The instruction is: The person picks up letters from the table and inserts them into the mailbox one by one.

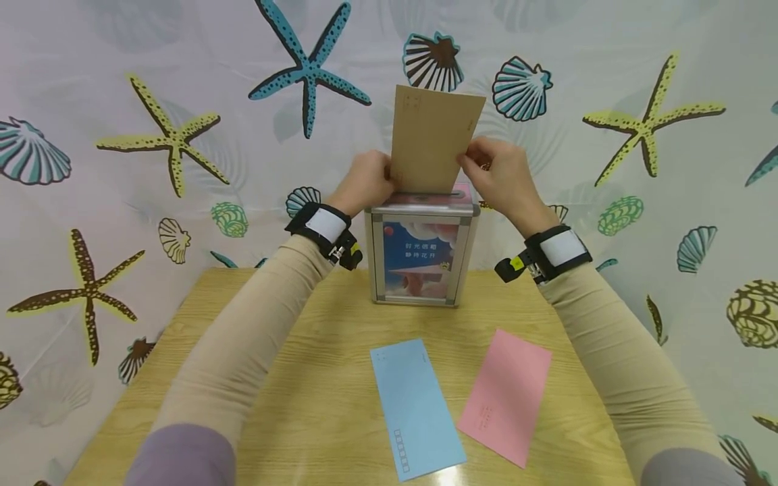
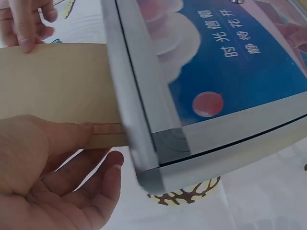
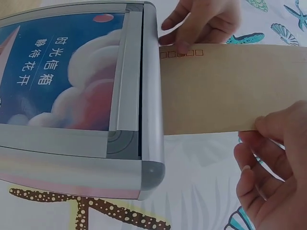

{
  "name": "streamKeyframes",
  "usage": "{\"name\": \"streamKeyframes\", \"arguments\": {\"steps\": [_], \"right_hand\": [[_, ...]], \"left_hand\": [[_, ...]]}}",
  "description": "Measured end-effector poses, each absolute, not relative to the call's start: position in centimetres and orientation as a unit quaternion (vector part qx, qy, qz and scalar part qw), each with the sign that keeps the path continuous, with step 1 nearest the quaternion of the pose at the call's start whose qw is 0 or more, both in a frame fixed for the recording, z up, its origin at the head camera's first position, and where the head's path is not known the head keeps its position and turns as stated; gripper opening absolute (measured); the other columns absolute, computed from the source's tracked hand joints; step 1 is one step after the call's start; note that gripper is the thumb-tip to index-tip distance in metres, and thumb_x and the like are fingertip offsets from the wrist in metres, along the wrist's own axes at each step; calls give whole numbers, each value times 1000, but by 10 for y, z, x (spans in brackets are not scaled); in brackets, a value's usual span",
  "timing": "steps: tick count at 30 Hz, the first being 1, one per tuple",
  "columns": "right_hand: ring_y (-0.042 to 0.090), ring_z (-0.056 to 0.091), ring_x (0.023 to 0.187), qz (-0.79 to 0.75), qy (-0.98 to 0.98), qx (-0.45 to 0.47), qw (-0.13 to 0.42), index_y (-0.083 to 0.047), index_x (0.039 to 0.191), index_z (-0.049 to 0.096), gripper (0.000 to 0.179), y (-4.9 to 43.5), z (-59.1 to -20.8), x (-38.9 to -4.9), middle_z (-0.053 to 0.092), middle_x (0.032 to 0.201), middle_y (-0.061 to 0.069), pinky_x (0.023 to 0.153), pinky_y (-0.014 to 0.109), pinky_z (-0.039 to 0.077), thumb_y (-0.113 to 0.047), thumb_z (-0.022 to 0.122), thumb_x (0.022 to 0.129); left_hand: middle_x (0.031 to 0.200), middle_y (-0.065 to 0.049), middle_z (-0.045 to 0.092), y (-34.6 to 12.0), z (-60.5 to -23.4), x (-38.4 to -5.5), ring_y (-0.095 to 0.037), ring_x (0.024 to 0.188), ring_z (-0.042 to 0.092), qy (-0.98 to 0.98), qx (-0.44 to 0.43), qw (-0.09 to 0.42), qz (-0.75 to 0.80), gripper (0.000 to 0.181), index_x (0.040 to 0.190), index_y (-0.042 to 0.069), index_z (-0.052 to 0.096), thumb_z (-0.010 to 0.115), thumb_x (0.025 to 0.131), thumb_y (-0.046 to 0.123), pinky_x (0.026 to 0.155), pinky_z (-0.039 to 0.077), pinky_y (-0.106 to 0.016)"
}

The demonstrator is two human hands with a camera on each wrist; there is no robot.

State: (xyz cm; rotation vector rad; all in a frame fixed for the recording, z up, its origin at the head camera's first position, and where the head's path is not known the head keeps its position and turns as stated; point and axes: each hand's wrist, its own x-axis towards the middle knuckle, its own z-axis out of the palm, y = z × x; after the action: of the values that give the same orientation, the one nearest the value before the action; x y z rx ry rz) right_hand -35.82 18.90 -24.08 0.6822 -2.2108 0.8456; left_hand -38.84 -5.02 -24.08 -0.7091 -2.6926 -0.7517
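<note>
A tan paper envelope (image 1: pixel 434 135) stands upright over the slot in the top of a metal-framed letter box (image 1: pixel 421 260). My left hand (image 1: pixel 368 177) pinches its left edge low down, close to the box top. Higher up on the opposite edge, my right hand (image 1: pixel 501 174) pinches it between thumb and fingers. In the left wrist view the left thumb lies on the envelope (image 2: pixel 62 81) beside its printed red boxes. The right wrist view shows the envelope's lower end (image 3: pixel 211 96) right at the box's top edge, where the frame hides the end itself.
On the wooden table (image 1: pixel 322 391) in front of the box lie a blue envelope (image 1: pixel 418 408) and, to its right, a pink envelope (image 1: pixel 507 398). A white cloth (image 1: pixel 213 40) with starfish and shell prints hangs behind the box.
</note>
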Motion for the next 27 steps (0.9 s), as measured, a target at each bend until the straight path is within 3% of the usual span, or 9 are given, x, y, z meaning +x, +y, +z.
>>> {"name": "streamKeyframes", "arguments": {"steps": [6,14,22,27], "right_hand": [[18,61,71,320,-850,271,320,-1,93,71,11,192,-250,-364,71,82,12,69,36,50,-10,65,91],[18,58,70,318,-859,255,310,-2,95,70,15,195,-253,-363,70,82,11,66,35,47,-14,62,93],[11,59,76,330,-843,252,342,-4,96,70,17,191,-236,-354,71,87,7,67,20,45,-17,59,94],[10,57,72,329,-842,263,338,-2,95,71,15,190,-240,-356,71,84,8,66,24,46,-13,60,93]], "left_hand": [[104,-12,72,-51,-226,-382,-19,93,66,-912,-247,148,-292,13,102,4,68,61,92,6,81,55,-35],[98,-11,71,-50,-224,-379,-20,89,63,-907,-269,169,-276,10,96,4,69,60,93,5,80,53,-36],[102,-13,71,-50,-233,-380,-20,88,65,-910,-263,150,-285,18,107,3,68,57,93,3,77,54,-36],[107,-13,70,-48,-229,-379,-20,94,65,-911,-251,161,-285,22,113,3,65,58,93,4,79,54,-35]]}}
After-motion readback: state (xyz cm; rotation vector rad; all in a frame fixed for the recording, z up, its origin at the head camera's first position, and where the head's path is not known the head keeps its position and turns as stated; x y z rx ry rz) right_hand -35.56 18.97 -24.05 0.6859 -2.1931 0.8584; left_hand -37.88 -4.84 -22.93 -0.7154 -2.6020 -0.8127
